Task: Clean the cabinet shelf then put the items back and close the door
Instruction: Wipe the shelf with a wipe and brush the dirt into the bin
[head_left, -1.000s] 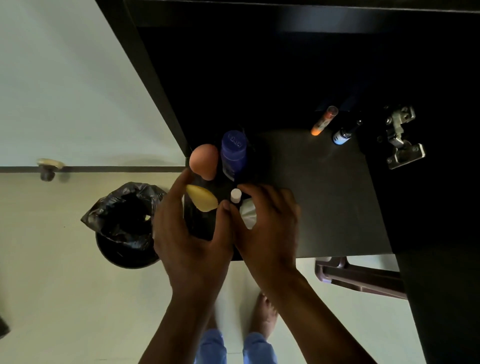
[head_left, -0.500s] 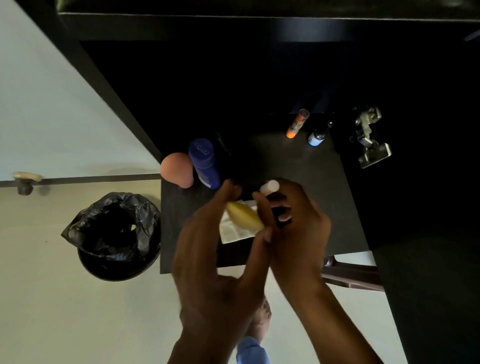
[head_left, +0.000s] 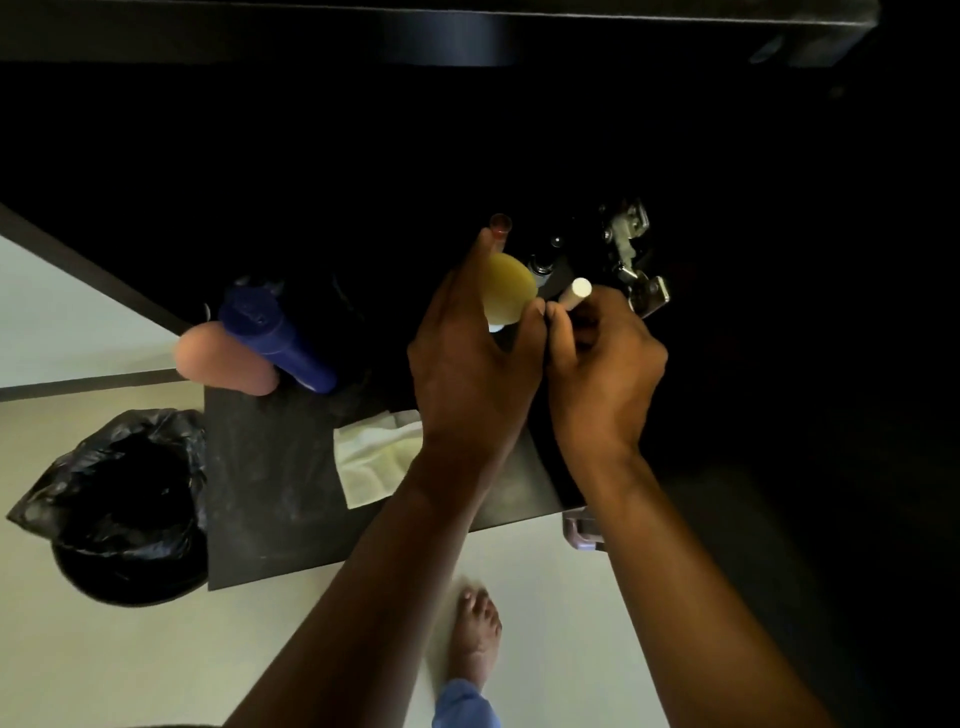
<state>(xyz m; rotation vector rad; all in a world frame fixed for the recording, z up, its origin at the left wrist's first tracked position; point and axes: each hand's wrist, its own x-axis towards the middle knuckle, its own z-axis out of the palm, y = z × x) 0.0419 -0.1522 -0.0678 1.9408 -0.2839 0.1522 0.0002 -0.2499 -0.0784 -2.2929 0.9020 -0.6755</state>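
Note:
My left hand (head_left: 475, 364) grips a yellow makeup sponge (head_left: 506, 291) over the right part of the dark cabinet shelf (head_left: 270, 493). My right hand (head_left: 605, 369) holds a small bottle with a white cap (head_left: 574, 292) right beside it, thumbs nearly touching. Just behind the sponge stand an orange-tipped tube (head_left: 500, 226) and a small dark bottle (head_left: 540, 267). At the shelf's left end a pink sponge (head_left: 218, 358) and a blue bottle (head_left: 275, 332) stand together. A white wipe (head_left: 374, 457) lies on the shelf below my left wrist.
A metal door hinge (head_left: 631, 260) is fixed on the cabinet's right wall, close to my right hand. A bin with a black bag (head_left: 124, 504) stands on the pale floor at the left. A brown chair part (head_left: 582, 530) shows under the shelf edge. My foot (head_left: 475, 634) is below.
Both hands have lifted the yellow sponge and the white-capped bottle off the wipe and carried them right and deeper, toward the tube and the hinge. The wipe now lies uncovered.

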